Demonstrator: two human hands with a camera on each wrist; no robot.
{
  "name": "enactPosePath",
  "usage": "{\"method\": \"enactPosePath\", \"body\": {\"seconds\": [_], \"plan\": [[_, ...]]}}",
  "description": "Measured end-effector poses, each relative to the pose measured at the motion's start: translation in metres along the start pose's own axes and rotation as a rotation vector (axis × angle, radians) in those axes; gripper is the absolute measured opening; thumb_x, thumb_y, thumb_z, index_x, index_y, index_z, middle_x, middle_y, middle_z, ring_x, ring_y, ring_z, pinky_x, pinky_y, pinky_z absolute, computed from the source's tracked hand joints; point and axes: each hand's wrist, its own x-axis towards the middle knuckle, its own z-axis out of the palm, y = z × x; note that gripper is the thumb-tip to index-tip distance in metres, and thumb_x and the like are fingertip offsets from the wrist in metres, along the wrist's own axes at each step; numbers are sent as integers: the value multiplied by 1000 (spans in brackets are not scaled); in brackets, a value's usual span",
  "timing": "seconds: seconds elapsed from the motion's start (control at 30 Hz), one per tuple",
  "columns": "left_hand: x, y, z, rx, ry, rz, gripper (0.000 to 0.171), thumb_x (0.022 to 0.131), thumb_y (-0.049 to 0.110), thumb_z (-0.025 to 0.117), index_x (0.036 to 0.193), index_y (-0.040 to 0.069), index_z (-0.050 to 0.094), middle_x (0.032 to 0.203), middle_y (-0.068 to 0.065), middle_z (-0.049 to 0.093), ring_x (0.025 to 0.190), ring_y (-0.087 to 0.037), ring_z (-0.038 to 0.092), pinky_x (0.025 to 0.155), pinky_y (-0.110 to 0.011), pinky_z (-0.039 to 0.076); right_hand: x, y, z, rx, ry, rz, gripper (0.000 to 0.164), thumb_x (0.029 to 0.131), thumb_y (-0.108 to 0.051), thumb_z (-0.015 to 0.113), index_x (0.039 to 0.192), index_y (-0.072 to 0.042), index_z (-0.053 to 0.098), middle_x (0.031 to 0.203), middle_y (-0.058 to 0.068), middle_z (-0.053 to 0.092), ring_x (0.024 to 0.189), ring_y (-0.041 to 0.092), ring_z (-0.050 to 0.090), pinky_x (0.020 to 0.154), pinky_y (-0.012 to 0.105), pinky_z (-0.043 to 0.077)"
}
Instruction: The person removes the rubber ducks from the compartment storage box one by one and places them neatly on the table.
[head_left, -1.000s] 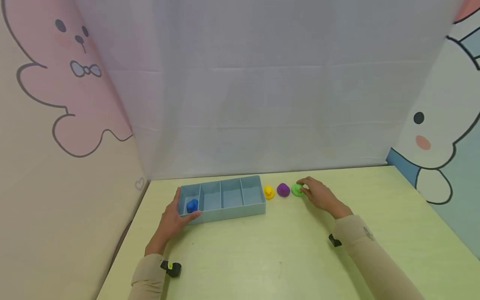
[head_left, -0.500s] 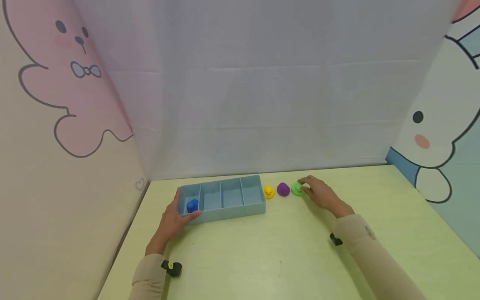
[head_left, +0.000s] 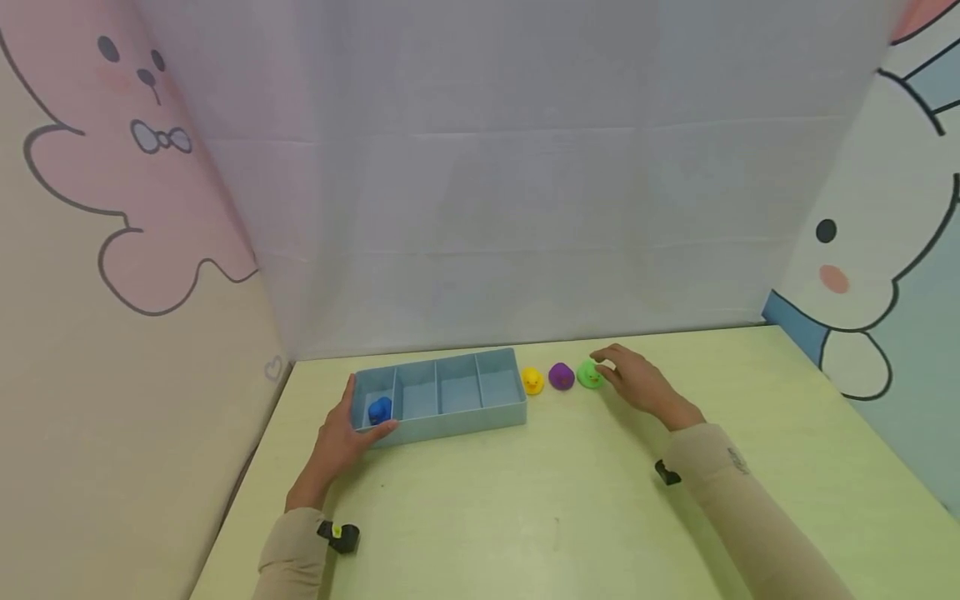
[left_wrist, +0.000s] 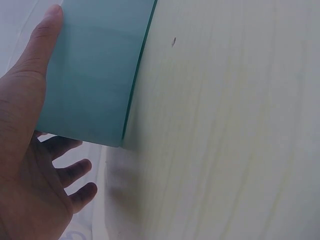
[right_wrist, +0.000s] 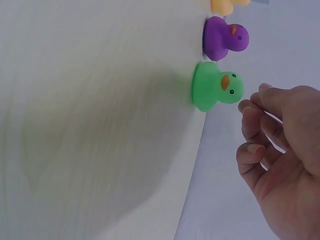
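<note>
A blue-grey box (head_left: 457, 423) with several compartments lies on the table. My left hand (head_left: 337, 437) grips its left end, the thumb along the front wall and the fingers at the end wall. A blue rubber duck (head_left: 380, 409) sits in the leftmost compartment. To the right of the box, yellow (head_left: 532, 381), purple (head_left: 561, 377) and green rubber ducks stand in a row. Nearest to my right hand (head_left: 637, 383) is the green duck (right_wrist: 212, 87). In the right wrist view the loosely bent fingers are just beside its head, with a small gap between.
The pale yellow-green table (head_left: 480, 517) ends at a white curtain (head_left: 480, 208) behind the box and ducks. Walls with cartoon animals stand on the left (head_left: 142, 183) and right (head_left: 862, 233).
The head view has shifted slightly. My right fingers have lifted a little from the green duck, which stays in the row. The left hand keeps its hold on the box.
</note>
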Motion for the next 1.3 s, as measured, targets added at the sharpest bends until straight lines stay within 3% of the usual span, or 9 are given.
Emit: {"method": "enactPosePath", "body": {"seconds": [0.3,0.8,1.17,1.3], "plan": [[-4,0,0,-23,19,18,123,84,63,75,165,22,-8,170,-27,16,155,-52,21,120,-70,27,6,-12,-3,3,-8,-16,31,104,-11,56,130,4,63,120,20,68,98,32,68,84,51,57],[-5,-1,0,-36,21,8,122,82,66,74,164,31,-10,171,-23,16,156,-49,21,120,-70,27,23,-38,4,32,-23,-13,32,105,-18,57,131,-1,64,131,18,67,106,35,67,93,53,56],[-4,-2,1,-48,23,17,123,82,66,75,165,28,-7,171,-23,16,156,-49,22,119,-70,28,35,-63,6,63,-24,-23,32,104,-22,58,129,-5,67,120,12,70,83,17,60,75,36,53],[-4,-2,1,-49,23,16,122,82,65,75,165,28,-7,171,-23,17,155,-49,22,119,-70,29,37,-70,9,61,-30,-38,32,104,-23,58,129,-4,67,120,12,70,85,18,63,77,38,56]]}}
